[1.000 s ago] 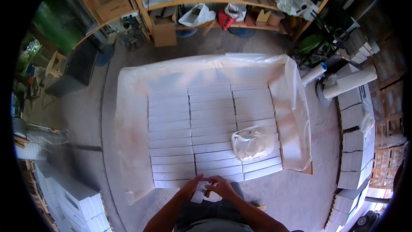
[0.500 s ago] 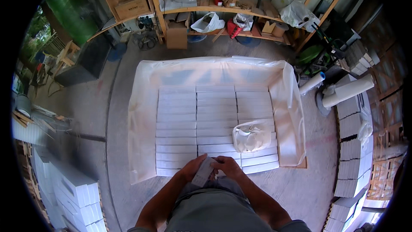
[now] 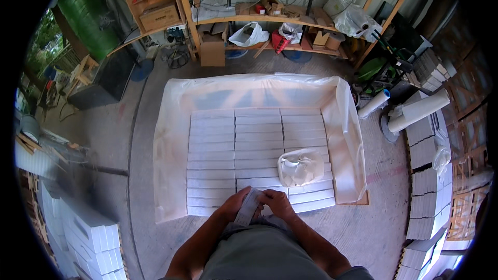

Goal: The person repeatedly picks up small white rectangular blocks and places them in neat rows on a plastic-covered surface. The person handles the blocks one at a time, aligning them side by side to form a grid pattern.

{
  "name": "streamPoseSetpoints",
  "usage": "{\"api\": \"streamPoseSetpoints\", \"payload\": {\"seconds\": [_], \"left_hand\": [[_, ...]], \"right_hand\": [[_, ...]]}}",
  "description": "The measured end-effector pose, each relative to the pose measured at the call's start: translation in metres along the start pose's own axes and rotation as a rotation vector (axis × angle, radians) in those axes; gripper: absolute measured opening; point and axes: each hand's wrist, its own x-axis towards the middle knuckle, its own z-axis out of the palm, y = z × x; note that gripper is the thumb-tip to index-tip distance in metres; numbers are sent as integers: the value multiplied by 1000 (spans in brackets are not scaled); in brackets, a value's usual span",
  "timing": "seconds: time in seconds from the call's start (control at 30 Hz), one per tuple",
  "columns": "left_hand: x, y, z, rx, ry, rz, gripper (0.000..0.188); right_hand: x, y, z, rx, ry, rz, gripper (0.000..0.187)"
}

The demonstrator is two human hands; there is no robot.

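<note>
A narrow pale strip with faint print, perhaps a sheet of labels (image 3: 247, 208), is held close to my body. My left hand (image 3: 233, 206) is closed around its left side. At its upper right edge, the fingers of my right hand (image 3: 278, 203) are pinched together. Just beyond my hands lie rows of flat white boxes (image 3: 211, 150), packed in three columns. A translucent plastic sheet (image 3: 170, 150) surrounds them like a raised wall on the far side and both flanks. On the boxes, right of centre, rests a whitish plastic bag (image 3: 301, 167) with crumpled pale pieces inside.
A wooden shelf (image 3: 249, 19) with cartons, bags and standing fans runs along the far wall. White stacks stand at the lower left (image 3: 96, 233) and along the right (image 3: 423, 202). Rolls of film (image 3: 420, 111) lean at the right, beside a hand truck (image 3: 397, 59).
The view has tilted slightly, so the boxes and shelf sit a little lower. Both hands keep hold of the strip in nearly the same place.
</note>
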Motion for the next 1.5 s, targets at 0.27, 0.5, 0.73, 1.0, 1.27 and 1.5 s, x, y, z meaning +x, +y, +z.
{"api": "streamPoseSetpoints", "payload": {"seconds": [0.27,0.5,0.73,1.0,1.27,1.5], "left_hand": [[-4,-2,13,23,75,37,56],[-7,-2,9,33,143,32,55],[1,-10,-11,26,338,116,41],[-10,6,20,354,330,118,34],[-15,7,18,325,245,144,34],[-15,6,19,402,258,144,31]], "right_hand": [[2,28,4,-157,228,-295,23],[10,14,-12,403,439,-47,23],[0,9,-3,216,206,-34,25],[-5,3,-10,166,28,-53,30],[-11,8,-12,627,-85,102,30],[-9,14,-12,571,-91,82,28]]}}
